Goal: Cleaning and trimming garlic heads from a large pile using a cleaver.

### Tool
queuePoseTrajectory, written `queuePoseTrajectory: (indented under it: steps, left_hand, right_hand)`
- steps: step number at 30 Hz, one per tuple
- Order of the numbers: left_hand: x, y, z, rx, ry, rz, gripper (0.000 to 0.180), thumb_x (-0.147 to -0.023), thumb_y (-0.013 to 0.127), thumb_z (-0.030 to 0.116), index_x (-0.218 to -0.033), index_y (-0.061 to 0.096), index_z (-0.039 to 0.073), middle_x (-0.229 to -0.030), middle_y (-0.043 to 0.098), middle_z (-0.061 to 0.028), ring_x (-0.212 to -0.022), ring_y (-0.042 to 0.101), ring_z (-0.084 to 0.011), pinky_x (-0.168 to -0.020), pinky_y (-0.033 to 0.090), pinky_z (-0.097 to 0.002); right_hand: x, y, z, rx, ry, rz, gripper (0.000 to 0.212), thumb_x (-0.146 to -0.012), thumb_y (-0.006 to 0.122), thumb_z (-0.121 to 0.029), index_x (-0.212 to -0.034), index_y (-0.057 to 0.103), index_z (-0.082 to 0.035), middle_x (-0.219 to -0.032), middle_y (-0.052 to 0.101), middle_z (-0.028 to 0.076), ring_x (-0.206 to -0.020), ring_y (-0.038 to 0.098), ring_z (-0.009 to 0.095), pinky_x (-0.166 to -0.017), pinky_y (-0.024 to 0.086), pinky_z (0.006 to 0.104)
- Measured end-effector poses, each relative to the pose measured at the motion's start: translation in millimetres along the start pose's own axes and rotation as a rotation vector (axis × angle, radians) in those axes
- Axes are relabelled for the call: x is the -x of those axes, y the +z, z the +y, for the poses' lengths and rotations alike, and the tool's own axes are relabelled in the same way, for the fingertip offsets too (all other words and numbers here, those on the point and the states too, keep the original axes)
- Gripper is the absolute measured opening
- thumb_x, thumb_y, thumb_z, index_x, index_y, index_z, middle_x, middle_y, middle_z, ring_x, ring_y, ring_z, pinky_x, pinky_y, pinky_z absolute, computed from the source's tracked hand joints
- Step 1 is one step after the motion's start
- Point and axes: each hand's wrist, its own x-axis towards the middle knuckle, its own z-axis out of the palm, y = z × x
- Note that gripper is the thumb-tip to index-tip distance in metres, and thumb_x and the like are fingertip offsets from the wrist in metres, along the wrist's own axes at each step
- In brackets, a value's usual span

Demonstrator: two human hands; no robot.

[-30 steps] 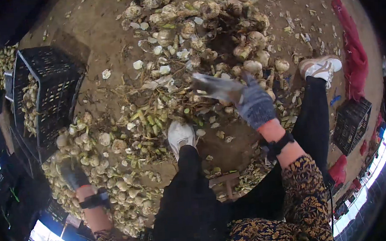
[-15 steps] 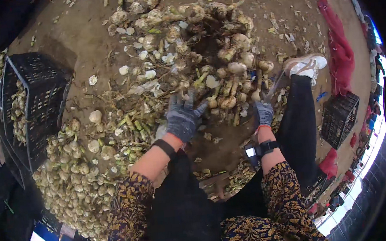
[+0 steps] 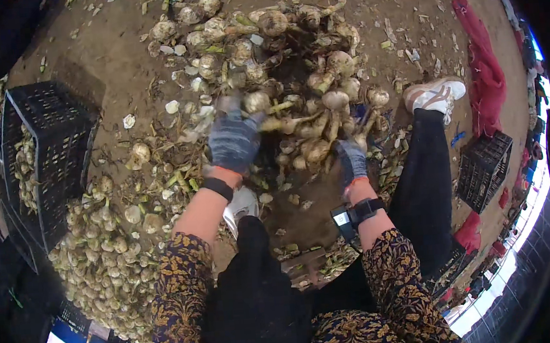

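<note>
Both of my hands wear grey knitted gloves. My left hand [image 3: 233, 139] reaches over the left side of a loose pile of garlic, its fingertips smeared by motion beside a round garlic bulb [image 3: 257, 102]; whether it grips anything is unclear. Lower right, my right hand [image 3: 352, 161] is closed at the near edge of the pile, by a garlic bulb with a stalk [image 3: 315, 149]. What its fingers hold is hidden. The heap of garlic [image 3: 340, 63] has dirty white bulbs, many with stalks, lying in different directions on bare soil.
A black plastic crate [image 3: 51, 117] with garlic lies tilted at left, above a large mound of trimmed bulbs [image 3: 106, 260]. Cut stalks and peel litter the ground. My shoe [image 3: 435, 96] is right of the pile, near red netting [image 3: 484, 74] and another black crate [image 3: 484, 169].
My left hand has moved left and slightly farther away, from spread fingers to a blurred reach. My right hand has shifted left. Some stalked bulbs between the hands have changed position.
</note>
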Motion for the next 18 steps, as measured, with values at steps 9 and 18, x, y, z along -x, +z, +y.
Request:
queuePoseTrajectory:
  steps: [9,18]
  left_hand:
    - [-17.9,-51.4,-64.1,0.169,-0.309,0.432,0.058,-0.065,0.065,0.02,-0.119,0.044,0.018,-0.131,0.027,-0.0218,-0.115,0.036,-0.0346,-0.087,0.038,-0.0381]
    - [105.7,-41.1,-142.5,0.328,-0.755,0.193,0.07,-0.068,0.064,0.021,-0.129,0.03,0.016,-0.121,0.042,-0.0181,-0.108,0.043,-0.0321,-0.085,0.04,-0.0376]
  right_hand:
    - [-64.2,-103.6,-100.8,-0.194,-0.362,0.275,0.023,-0.072,0.055,-0.013,-0.094,0.057,-0.005,-0.089,0.059,0.01,-0.08,0.058,0.027,-0.067,0.046,0.0357]
    - [-12.8,-23.9,-30.0,-1.517,0.182,-0.003,0.022,-0.079,0.054,-0.01,-0.1,0.055,-0.004,-0.083,0.058,0.005,-0.078,0.057,0.019,-0.064,0.048,0.031]
